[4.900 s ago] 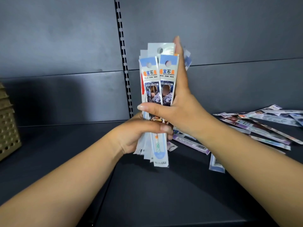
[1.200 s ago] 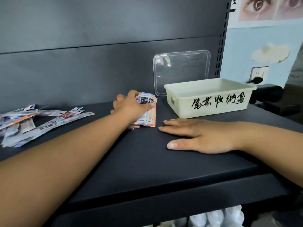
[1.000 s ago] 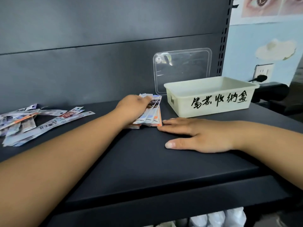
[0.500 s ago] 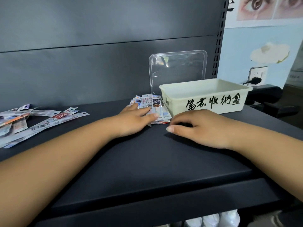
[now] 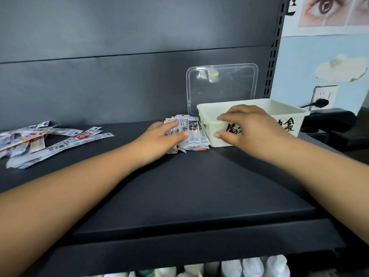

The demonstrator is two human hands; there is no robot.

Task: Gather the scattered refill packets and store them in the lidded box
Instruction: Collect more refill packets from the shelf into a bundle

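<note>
A cream plastic box (image 5: 283,109) with black handwriting stands open on the dark shelf at the right. Its clear lid (image 5: 221,84) leans upright against the back panel behind it. A gathered stack of refill packets (image 5: 192,132) lies flat just left of the box. My left hand (image 5: 159,138) rests on that stack with its fingers stretched over the packets. My right hand (image 5: 245,126) grips the box's near left corner, fingers curled over the rim and thumb on the front wall. More loose packets (image 5: 46,138) lie scattered at the far left.
The black shelf (image 5: 179,192) runs wide with a front edge near me. A dark back panel rises behind it, and a slotted upright (image 5: 273,47) stands right of the lid. A wall socket with a plug (image 5: 321,96) is beyond the box. White items show below the shelf.
My left hand laid the gathered stack down beside the box and stays on it. My right hand lifted off the shelf and took hold of the box's corner.
</note>
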